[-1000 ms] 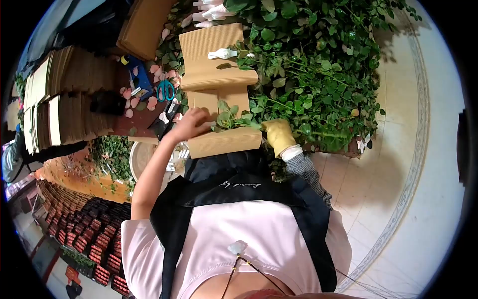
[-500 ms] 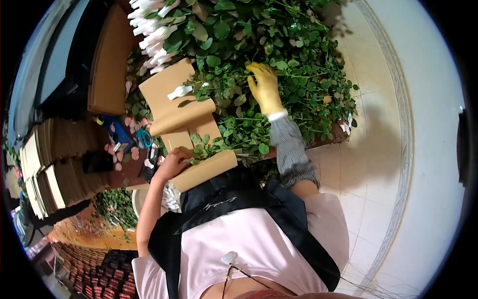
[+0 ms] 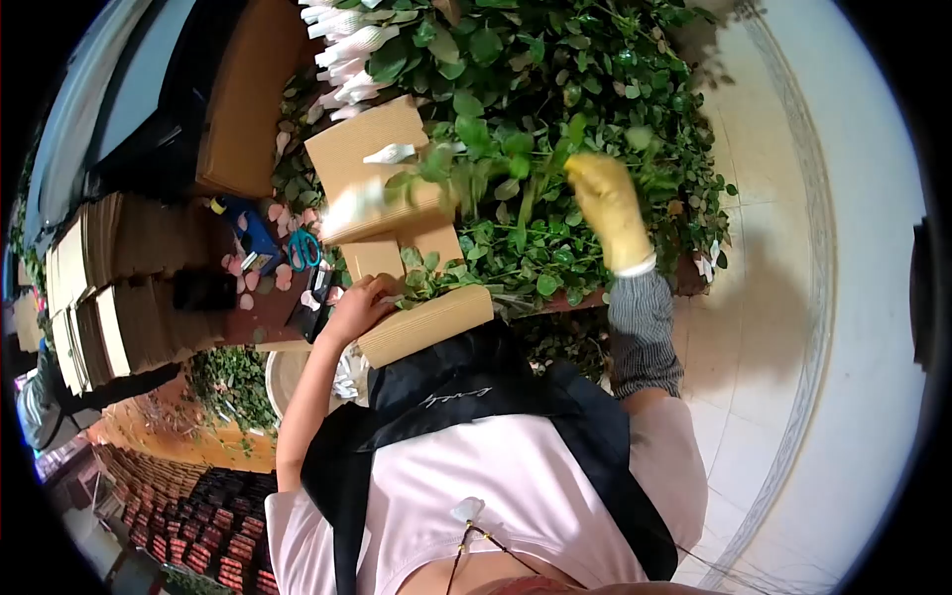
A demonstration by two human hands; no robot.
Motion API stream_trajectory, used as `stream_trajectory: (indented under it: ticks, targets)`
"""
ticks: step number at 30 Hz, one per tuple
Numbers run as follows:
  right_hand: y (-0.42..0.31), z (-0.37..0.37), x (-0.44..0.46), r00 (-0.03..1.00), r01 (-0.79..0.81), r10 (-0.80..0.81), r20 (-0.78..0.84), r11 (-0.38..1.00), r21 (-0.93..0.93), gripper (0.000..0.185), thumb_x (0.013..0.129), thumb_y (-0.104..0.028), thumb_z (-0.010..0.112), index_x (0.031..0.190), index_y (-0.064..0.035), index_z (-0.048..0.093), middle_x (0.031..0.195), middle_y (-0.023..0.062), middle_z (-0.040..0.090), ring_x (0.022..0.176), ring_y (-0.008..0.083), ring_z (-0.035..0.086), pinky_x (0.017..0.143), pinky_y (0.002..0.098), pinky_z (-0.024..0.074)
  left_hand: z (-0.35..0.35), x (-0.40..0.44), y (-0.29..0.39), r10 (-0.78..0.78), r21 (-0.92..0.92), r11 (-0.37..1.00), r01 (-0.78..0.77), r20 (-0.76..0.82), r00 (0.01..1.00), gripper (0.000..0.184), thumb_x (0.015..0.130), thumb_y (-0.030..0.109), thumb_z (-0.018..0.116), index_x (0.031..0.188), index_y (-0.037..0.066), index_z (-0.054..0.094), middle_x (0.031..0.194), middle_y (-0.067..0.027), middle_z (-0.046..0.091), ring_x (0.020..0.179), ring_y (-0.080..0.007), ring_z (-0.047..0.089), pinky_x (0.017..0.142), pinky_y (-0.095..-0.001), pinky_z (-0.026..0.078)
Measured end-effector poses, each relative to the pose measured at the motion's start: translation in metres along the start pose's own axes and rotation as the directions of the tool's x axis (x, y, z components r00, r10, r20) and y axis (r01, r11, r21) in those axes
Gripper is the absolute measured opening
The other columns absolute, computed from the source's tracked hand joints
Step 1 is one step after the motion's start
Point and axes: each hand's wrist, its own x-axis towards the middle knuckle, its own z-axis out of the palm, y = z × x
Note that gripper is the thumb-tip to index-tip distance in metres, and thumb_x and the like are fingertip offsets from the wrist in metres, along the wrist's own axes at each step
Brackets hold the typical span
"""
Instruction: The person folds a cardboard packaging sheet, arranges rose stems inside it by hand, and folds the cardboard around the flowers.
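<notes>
My right hand, in a yellow glove, is closed on a leafy rose stem that stretches left and is smeared by motion. At its far end is a blurred white sleeved rose head. My left hand is bare, its bent fingers closed on the left end of a corrugated cardboard sheet by my apron. Leafy stems lie along that sheet's upper edge. Beyond it is another cardboard sheet, with a white sleeved rose head on it.
A large heap of leafy rose stems covers the table, with white sleeved heads at its left. Teal scissors, a blue tool and fallen petals lie left. Stacked cardboard stands farther left; a white bucket is below.
My right hand has moved right and toward me, lifting a rose stem from the heap. Its white head now blurs above the cardboard. My left hand has stayed on the cardboard sheet.
</notes>
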Motion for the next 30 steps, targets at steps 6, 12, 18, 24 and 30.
stream_trajectory:
  ticks: [6, 12, 18, 24, 30]
  targets:
    - [-0.015, 0.101, -0.11, 0.949, -0.147, 0.156, 0.273, 0.988, -0.055, 0.017, 0.08, -0.003, 0.068, 0.093, -0.012, 0.074, 0.087, 0.011, 0.073, 0.078, 0.0277, 0.07, 0.07, 0.0384, 0.0562, -0.008, -0.001, 0.009, 0.069, 0.097, 0.993, -0.066, -0.028, 0.997, 0.02, 0.088, 0.023, 0.067, 0.093, 0.004, 0.069, 0.093, -0.0167, 0.066, 0.082, -0.0372, 0.065, 0.073, -0.0448, 0.052]
    - [-0.015, 0.12, -0.151, 0.936, -0.147, 0.13, 0.328, 0.989, 0.028, 0.023, 0.071, -0.001, 0.063, 0.092, -0.0072, 0.072, 0.086, 0.0107, 0.07, 0.086, 0.032, 0.065, 0.081, 0.0415, 0.0517, -0.007, 0.0, 0.022, 0.264, 0.546, 0.826, -0.138, -0.159, 0.952, 0.041, 0.075, 0.024, 0.076, 0.112, 0.013, 0.065, 0.111, -0.0122, 0.056, 0.107, -0.0341, 0.052, 0.089, -0.044, 0.045]
    - [0.042, 0.079, -0.11, 0.439, -0.672, 0.137, 0.888, 0.706, 0.223, 0.045, 0.096, -0.037, 0.06, 0.138, -0.0238, 0.053, 0.149, 0.0099, 0.044, 0.135, 0.0304, 0.044, 0.112, 0.046, 0.0377, -0.002, 0.0, -0.004, 0.171, 0.209, 0.967, -0.148, -0.1, 0.98, 0.038, 0.075, 0.014, 0.077, 0.111, 0.006, 0.067, 0.109, -0.0135, 0.06, 0.103, -0.0347, 0.059, 0.086, -0.0412, 0.051]
    - [0.043, 0.094, -0.018, 0.923, -0.383, 0.377, -0.073, 0.916, -0.117, 0.033, 0.083, -0.023, 0.068, 0.113, -0.0106, 0.066, 0.125, 0.0138, 0.063, 0.112, 0.0302, 0.06, 0.101, 0.0423, 0.0446, 0.005, 0.001, -0.007, 0.092, 0.046, 0.995, -0.087, -0.125, 0.988, 0.037, 0.077, 0.01, 0.077, 0.112, 0.004, 0.068, 0.111, -0.0144, 0.059, 0.1, -0.0343, 0.062, 0.086, -0.0399, 0.052]
    - [0.081, 0.119, 0.007, 0.937, -0.325, 0.264, -0.227, 0.897, -0.299, 0.027, 0.077, -0.019, 0.072, 0.102, -0.0111, 0.068, 0.128, 0.0121, 0.061, 0.124, 0.0318, 0.052, 0.109, 0.0453, 0.0357, 0.008, 0.003, -0.016, 0.096, 0.008, 0.995, -0.096, -0.143, 0.985, 0.036, 0.077, 0.012, 0.077, 0.111, 0.004, 0.068, 0.109, -0.0148, 0.06, 0.095, -0.0333, 0.064, 0.081, -0.0399, 0.054]
